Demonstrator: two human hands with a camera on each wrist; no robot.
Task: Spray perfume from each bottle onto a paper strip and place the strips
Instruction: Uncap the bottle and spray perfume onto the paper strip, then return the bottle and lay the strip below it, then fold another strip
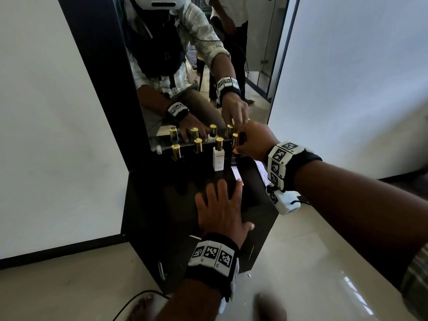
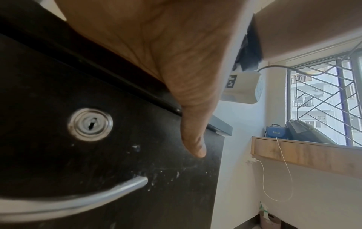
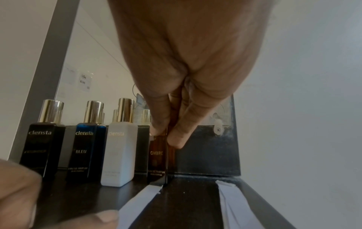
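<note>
The right hand (image 1: 252,141) is pinching the gold cap of the brown bottle (image 3: 157,156) (labelled OMBRE), standing rightmost in the row by the mirror (image 1: 208,54). The left hand (image 1: 221,206) is lying flat, fingers spread, pressing a paper strip (image 1: 236,173) onto the black cabinet top (image 1: 162,193).

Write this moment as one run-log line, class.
right hand: grips OMBRE bottle at cap | left hand: flat on cabinet top, fingertip on paper strip | other bottles: capped, standing
</note>
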